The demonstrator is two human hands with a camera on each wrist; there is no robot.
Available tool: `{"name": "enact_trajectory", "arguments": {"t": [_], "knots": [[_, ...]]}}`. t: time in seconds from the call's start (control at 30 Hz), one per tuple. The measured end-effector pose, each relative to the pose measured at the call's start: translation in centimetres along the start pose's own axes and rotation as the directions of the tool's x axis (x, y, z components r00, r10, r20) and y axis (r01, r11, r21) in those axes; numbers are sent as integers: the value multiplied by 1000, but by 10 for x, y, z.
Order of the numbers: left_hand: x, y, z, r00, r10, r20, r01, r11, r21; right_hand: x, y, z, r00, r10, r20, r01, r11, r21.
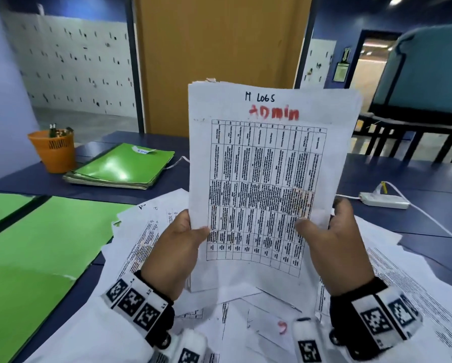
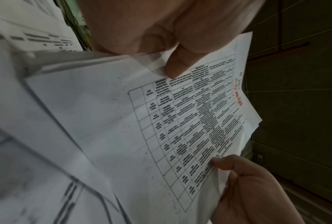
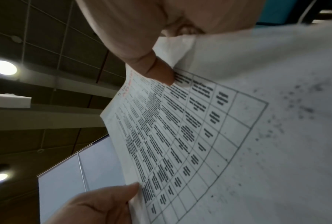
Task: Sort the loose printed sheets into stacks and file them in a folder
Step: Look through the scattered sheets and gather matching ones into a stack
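Note:
I hold a stack of printed sheets point(image 1: 266, 179) upright in front of me; its top page shows a table with "M LOGS" and red "ADMIN" written above. My left hand point(image 1: 185, 237) grips the stack's lower left edge, thumb on the front. My right hand point(image 1: 321, 231) grips the lower right edge the same way. Both wrist views show the table page point(image 2: 180, 128) point(image 3: 180, 136) pinched under a thumb point(image 2: 177, 65) point(image 3: 159, 72). Loose printed sheets point(image 1: 146, 231) lie scattered on the table below my hands. An open green folder point(image 1: 36, 252) lies at the left.
A closed green folder point(image 1: 122, 166) tops a pile at the back left, beside an orange pen basket point(image 1: 53, 150). A white charger with cable point(image 1: 384, 200) lies at the right on the dark blue table point(image 1: 415, 176). Chairs point(image 1: 413, 121) stand beyond.

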State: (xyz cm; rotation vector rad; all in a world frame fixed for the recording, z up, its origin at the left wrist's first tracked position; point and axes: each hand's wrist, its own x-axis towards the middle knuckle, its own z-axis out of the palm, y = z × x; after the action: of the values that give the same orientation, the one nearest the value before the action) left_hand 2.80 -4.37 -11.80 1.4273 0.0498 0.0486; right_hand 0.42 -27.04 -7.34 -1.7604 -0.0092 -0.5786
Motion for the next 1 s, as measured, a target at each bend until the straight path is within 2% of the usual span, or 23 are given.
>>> {"name": "enact_trajectory", "arguments": {"t": [0.07, 0.2, 0.33, 0.4, 0.5, 0.63, 0.73, 0.8, 0.83, 0.9, 1.0], "knots": [[0, 0, 1, 1000, -16, 6, 16, 1000, 12, 0, 4, 1, 998, 45, 34, -45, 999, -16], [2, -5, -2, 997, -79, 27, 78, 997, 12, 0, 4, 1, 995, 56, 88, -47, 994, -99], [-1, -6, 0, 999, 36, -35, -29, 984, 178, -3, 10, -1, 980, 72, 185, -35, 980, -196], [-2, -6, 0, 997, 75, -35, -68, 980, 189, -4, 11, -2, 974, 75, 213, -28, 976, -216], [-5, 0, 3, 993, 113, -21, -106, 971, 213, -2, 15, -5, 986, 54, 159, -27, 986, -165], [-9, 19, 6, 995, 20, 100, -33, 991, 132, 5, 19, -20, 994, 81, 78, -80, 997, -9], [1, 49, -3, 995, 47, 93, -72, 957, 282, 22, 25, -39, 995, 86, -44, -82, 991, 102], [17, 72, -17, 995, 54, 79, -84, 881, 465, 35, 33, -57, 988, 93, -122, -76, 987, 140], [26, 83, -25, 995, 46, 86, -87, 816, 572, 40, 37, -66, 982, 102, -156, -78, 985, 155], [45, 92, -39, 996, -20, 87, -53, 657, 752, 48, 41, -85, 965, 169, -202, -123, 967, 222], [61, 78, -46, 983, -184, -20, 88, 371, 925, 56, 52, -104, 926, 272, -263, -198, 940, 278]]}}
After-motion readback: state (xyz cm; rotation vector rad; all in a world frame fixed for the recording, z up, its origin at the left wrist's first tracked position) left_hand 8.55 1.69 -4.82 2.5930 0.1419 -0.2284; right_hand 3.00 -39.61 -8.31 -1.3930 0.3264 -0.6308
